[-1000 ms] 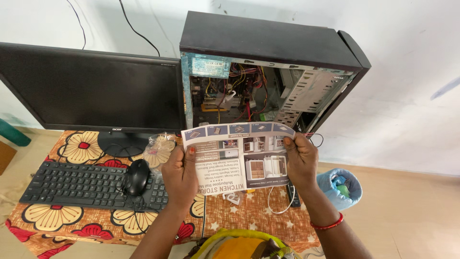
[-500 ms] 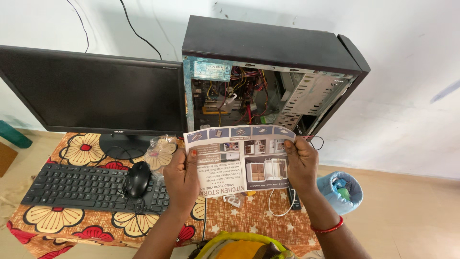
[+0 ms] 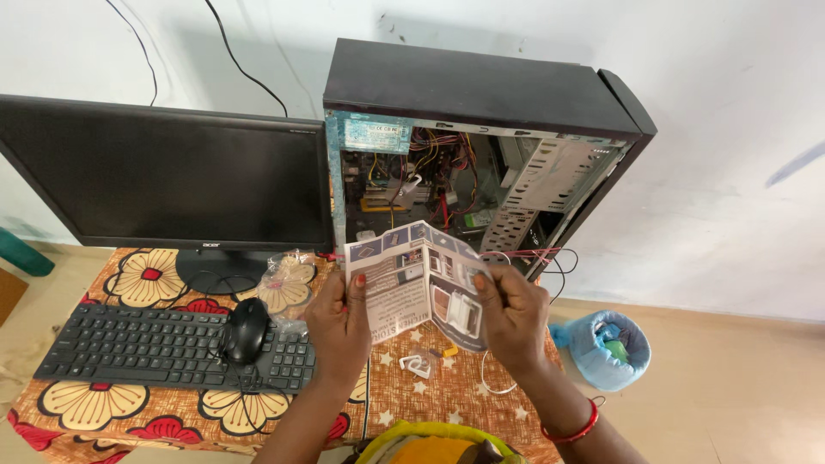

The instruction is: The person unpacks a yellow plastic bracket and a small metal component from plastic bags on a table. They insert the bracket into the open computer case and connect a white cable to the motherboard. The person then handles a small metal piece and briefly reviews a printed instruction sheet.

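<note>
A printed leaflet [image 3: 421,279] is held up between both hands, above the surface [image 3: 404,391] and in front of the open computer case [image 3: 481,163]. The left hand [image 3: 341,322] is closed on its left edge, thumb pressed on the front and the fingers [image 3: 357,283] wrapped behind. The right hand [image 3: 511,314] is closed on the right panel, the fingers [image 3: 481,288] pinching it near the fold. The leaflet is seen partly folded: a crease runs down the middle between the two sets of fingers, and the right panel is angled toward the left one, though the two halves are not yet brought flat together. The folding is therefore judged to be about midway.

Just below the fingers, small white and yellow parts [image 3: 421,363] and a thin white cable [image 3: 494,378] lie on the patterned cloth. To the left of the left fingers sit a black mouse [image 3: 247,329] on a keyboard [image 3: 163,348], with a monitor [image 3: 163,176] behind them. A blue-lined bin [image 3: 606,348] stands on the floor to the right of the right hand.
</note>
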